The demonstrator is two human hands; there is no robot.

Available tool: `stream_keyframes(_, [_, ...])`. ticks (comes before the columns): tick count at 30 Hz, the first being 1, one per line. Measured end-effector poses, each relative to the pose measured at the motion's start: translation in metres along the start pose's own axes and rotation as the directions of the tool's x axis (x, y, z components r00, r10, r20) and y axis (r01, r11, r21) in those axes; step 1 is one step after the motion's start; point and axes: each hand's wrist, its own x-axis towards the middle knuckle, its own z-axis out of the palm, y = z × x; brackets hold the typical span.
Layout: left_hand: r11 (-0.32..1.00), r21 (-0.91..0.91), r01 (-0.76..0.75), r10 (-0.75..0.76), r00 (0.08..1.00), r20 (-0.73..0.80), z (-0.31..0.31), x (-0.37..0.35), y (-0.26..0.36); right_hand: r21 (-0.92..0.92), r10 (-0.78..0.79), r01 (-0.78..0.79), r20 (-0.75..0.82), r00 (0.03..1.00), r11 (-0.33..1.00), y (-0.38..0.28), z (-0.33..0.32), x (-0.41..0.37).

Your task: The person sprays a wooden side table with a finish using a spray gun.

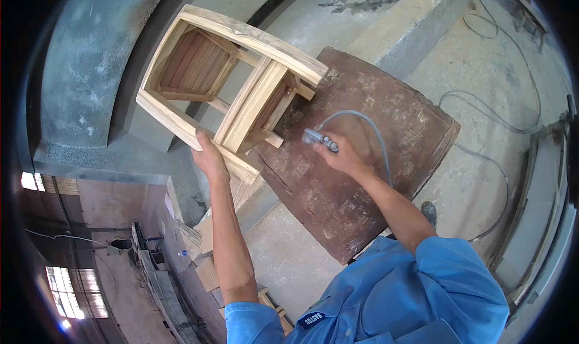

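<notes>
A pale wooden chair frame (245, 105) with curved outer rails and slatted panels lies tipped over the far left part of a brown, worn work board (362, 181). My left hand (210, 157) is closed round its near rail, close to the corner. Over the board, to the right of the frame, my right hand (345, 156) grips a small grey-blue air tool (319, 140), slightly blurred, with its nose pointing toward the frame. A thin blue-grey hose (375, 130) curves from the tool back past my forearm. The palm side of the right hand is hidden.
A concrete ledge (392, 27) runs behind the board. Hose loops (512, 124) lie on the floor at right, beside long panels (534, 205). A large curved blue-grey structure (90, 60) stands at left. Wooden pieces (208, 274) sit low by my left arm.
</notes>
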Motion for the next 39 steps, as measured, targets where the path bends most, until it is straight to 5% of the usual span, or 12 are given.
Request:
stream_keyframes(3, [0.999, -0.038, -0.026, 0.026, 1.0, -0.01, -0.001, 0.001, -0.004, -0.009, 0.018, -0.018, 0.062, 0.998, 1.0, 0.015, 0.013, 0.0])
stream_keyframes(8, [1.0, 0.001, -0.018, 0.018, 0.999, 0.044, -0.002, -0.003, 0.005, -0.298, 0.104, -0.075, 0.081, 0.991, 0.951, 0.026, -0.02, -0.007])
stream_keyframes(14, [0.995, 0.097, 0.029, -0.028, 1.0, -0.006, -0.008, -0.001, 0.006, -0.367, 0.152, -0.145, -0.01, 0.988, 0.919, 0.023, -0.083, 0.04])
stream_keyframes(21, [0.989, 0.128, 0.076, -0.074, 0.997, -0.023, -0.012, -0.017, 0.008, -0.28, -0.027, 0.0, -0.095, 0.995, 0.96, -0.021, -0.166, 0.115])
stream_keyframes(24, [0.991, 0.09, 0.101, -0.095, 0.993, -0.068, -0.012, -0.025, 0.004, -0.426, 0.035, -0.022, 0.023, 0.999, 0.905, -0.039, -0.185, 0.139])
stream_keyframes(29, [0.985, 0.09, 0.147, -0.136, 0.984, -0.115, -0.013, -0.041, 0.004, -0.262, -0.065, 0.097, 0.127, 0.99, 0.96, -0.065, -0.178, 0.176])
stream_keyframes(39, [0.956, 0.183, 0.227, -0.19, 0.961, -0.2, -0.022, -0.074, -0.007, -0.27, -0.129, 0.2, 0.257, 0.958, 0.942, -0.081, -0.119, 0.255])
